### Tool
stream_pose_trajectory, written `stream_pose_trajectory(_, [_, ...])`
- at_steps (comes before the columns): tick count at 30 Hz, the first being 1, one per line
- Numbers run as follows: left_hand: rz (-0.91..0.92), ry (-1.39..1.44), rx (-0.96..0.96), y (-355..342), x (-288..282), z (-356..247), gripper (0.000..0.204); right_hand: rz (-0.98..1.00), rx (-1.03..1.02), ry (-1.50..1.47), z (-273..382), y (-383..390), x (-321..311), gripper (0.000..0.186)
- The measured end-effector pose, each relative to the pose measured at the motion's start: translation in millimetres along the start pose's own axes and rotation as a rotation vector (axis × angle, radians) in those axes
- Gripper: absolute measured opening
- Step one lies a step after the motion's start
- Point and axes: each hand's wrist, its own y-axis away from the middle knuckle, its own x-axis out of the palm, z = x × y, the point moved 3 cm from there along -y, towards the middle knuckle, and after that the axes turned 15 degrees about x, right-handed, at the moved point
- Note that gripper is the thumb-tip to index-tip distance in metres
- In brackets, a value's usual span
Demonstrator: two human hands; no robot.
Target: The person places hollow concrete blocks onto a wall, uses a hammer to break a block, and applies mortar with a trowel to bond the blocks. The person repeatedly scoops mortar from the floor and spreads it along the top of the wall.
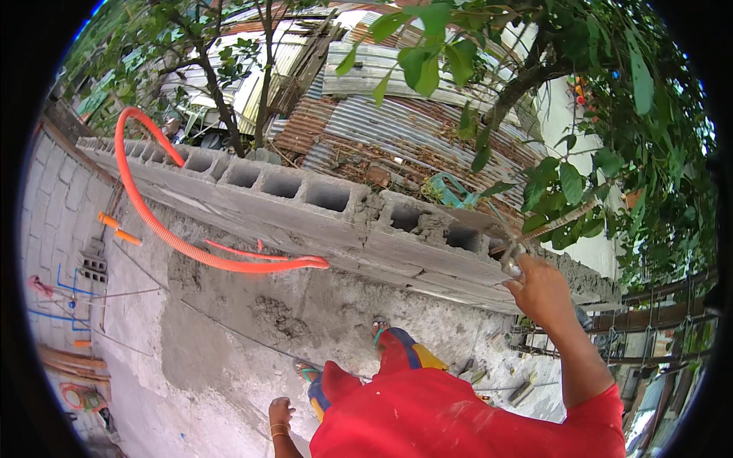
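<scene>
My right hand (538, 288) is closed at the top of a grey hollow-block wall (328, 237), around what looks like a trowel (510, 264). Its metal part is spattered with mortar and only partly shows beyond my fingers. Close by, wet-looking mortar (437, 226) lies over the blocks and partly fills some of their holes. A ribbed steel bar (565, 219) slants up beside the hand. Low in the head view, my left hand (281, 413) hangs by my side, away from the wall. Its fingers are curled in, and nothing shows in them.
An orange corrugated conduit (179, 243) loops over the wall at the left. Leafy branches (573, 183) overhang the right end. Rusty roofing sheets (397, 126) lie beyond. Tied rebar (649, 320) stands at the right; rubble (523, 389) lies on the concrete floor (206, 382).
</scene>
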Motion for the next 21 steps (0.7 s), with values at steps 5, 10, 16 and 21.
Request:
stream_pose_trajectory(5, [0.285, -1.143, 0.826, -19, -13, 21, 0.017, 0.416, -0.162, -0.705, 52, 34, 35, 0.031])
stream_pose_trajectory(10, [0.118, -0.276, 0.490, -63, 13, 9, 0.036, 0.779, -0.226, -0.728, 189, 88, 193, 0.031])
stream_pose_trajectory(16, [0.522, -0.240, 0.341, -137, 89, 67, 0.045, 1.426, 0.055, -0.443, 406, 160, 480, 0.051])
stream_pose_trajectory(21, [0.736, -0.274, 0.258, -206, 143, 132, 0.051, 1.520, -0.116, -0.138, 573, 216, 789, 0.086])
